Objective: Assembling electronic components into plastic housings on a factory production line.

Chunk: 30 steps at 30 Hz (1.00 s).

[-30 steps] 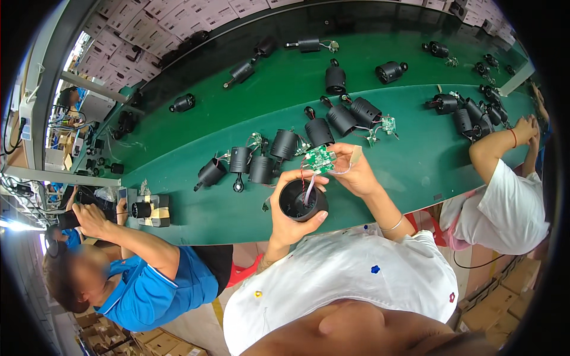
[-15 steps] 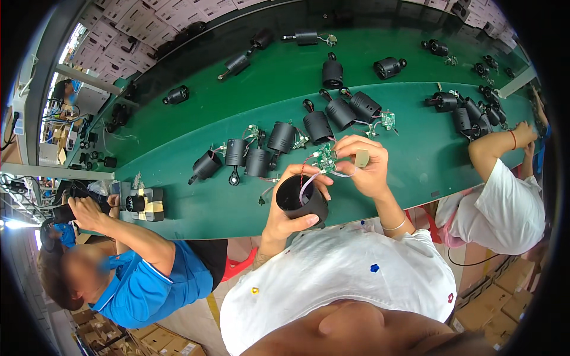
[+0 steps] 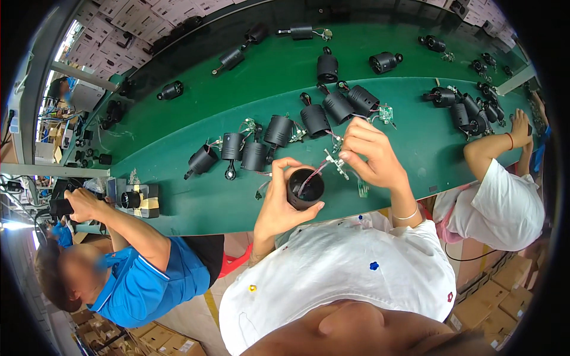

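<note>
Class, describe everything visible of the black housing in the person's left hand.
The housing is a round black cup, apparently plastic, dark inside. Its open end faces up toward the camera. The left hand curls around it, thumb on its near side, over the green table. Reddish and pale wires run from its mouth toward a circuit board at the right hand.

Holding both bare hands before the torso, near each other but apart.
Curving the left hand into a wide C, spreading thumb from fingers; holding the right hand farther out, bending its fingers leftward toward its thumb in a pinch, and slanting the right forearm inward.
</note>
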Each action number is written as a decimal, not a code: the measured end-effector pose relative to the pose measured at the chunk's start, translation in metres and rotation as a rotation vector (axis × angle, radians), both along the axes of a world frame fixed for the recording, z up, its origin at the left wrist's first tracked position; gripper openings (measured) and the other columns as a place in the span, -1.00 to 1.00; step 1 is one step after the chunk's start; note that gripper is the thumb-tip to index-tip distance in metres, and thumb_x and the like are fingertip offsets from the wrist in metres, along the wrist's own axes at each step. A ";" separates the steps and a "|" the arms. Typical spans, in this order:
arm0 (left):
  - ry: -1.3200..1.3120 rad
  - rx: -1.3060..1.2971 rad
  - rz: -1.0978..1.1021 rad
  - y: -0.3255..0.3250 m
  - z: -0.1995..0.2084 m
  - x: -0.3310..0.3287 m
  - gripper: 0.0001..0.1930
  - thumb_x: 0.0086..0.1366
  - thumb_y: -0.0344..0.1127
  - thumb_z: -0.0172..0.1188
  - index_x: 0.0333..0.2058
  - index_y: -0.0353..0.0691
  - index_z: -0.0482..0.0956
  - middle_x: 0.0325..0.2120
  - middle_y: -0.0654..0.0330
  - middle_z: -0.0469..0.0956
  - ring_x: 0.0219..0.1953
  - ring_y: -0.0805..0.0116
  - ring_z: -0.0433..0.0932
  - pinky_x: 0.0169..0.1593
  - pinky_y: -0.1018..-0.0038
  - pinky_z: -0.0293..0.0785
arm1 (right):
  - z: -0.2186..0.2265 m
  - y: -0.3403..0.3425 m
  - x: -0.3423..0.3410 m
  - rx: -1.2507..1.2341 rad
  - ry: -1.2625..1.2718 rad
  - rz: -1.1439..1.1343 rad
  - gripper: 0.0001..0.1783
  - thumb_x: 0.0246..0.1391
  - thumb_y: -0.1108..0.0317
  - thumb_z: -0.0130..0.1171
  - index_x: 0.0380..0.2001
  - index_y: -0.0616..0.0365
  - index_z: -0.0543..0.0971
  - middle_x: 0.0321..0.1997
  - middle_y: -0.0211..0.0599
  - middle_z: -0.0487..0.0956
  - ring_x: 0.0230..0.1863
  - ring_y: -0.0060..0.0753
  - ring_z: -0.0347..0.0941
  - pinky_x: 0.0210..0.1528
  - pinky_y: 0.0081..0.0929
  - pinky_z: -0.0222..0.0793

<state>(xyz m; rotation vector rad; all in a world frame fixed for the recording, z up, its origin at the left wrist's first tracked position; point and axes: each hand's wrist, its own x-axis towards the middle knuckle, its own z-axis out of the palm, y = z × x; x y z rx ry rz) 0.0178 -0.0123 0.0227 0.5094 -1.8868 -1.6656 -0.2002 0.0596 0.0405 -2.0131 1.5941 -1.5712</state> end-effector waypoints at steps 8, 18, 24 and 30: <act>0.123 -0.179 -0.241 -0.002 0.001 -0.002 -0.23 -0.28 -0.44 0.41 0.02 -0.31 0.28 -0.10 0.00 0.52 -0.12 0.18 0.54 -0.03 0.39 0.43 | -0.016 -0.010 -0.009 0.240 0.106 0.121 -0.79 0.03 0.42 0.23 -0.61 0.19 0.46 -0.67 -0.39 0.36 -0.62 -0.48 0.14 -0.50 -0.46 0.12; 0.316 0.143 -0.199 0.002 0.002 -0.005 -0.09 -0.28 -0.44 0.38 0.18 -0.32 0.27 -0.04 -0.01 0.48 -0.10 0.19 0.50 -0.02 0.44 0.41 | -0.029 -0.015 0.046 0.423 -1.027 0.276 -0.89 0.12 0.50 0.14 -0.49 0.24 0.55 -0.54 -0.42 0.50 -0.57 -0.73 0.23 -0.49 -0.78 0.15; 0.181 -0.002 -0.119 0.000 0.005 -0.004 -0.10 -0.23 -0.38 0.40 0.18 -0.36 0.24 0.08 -0.07 0.36 0.01 0.17 0.44 0.01 0.42 0.40 | -0.031 -0.015 0.046 0.298 -1.309 0.294 -0.92 0.03 0.57 0.21 -0.36 0.27 0.62 -0.44 -0.38 0.57 -0.44 -0.66 0.41 -0.36 -0.71 0.36; -0.022 -0.124 -0.039 -0.001 -0.002 -0.003 -0.12 -0.15 -0.31 0.42 0.19 -0.39 0.23 0.13 -0.09 0.29 0.06 0.17 0.39 0.04 0.41 0.38 | -0.022 -0.020 0.035 -0.004 -0.812 -0.005 -0.85 -0.13 0.60 0.30 -0.40 0.22 0.66 -0.38 -0.33 0.59 -0.40 -0.57 0.43 -0.33 -0.65 0.35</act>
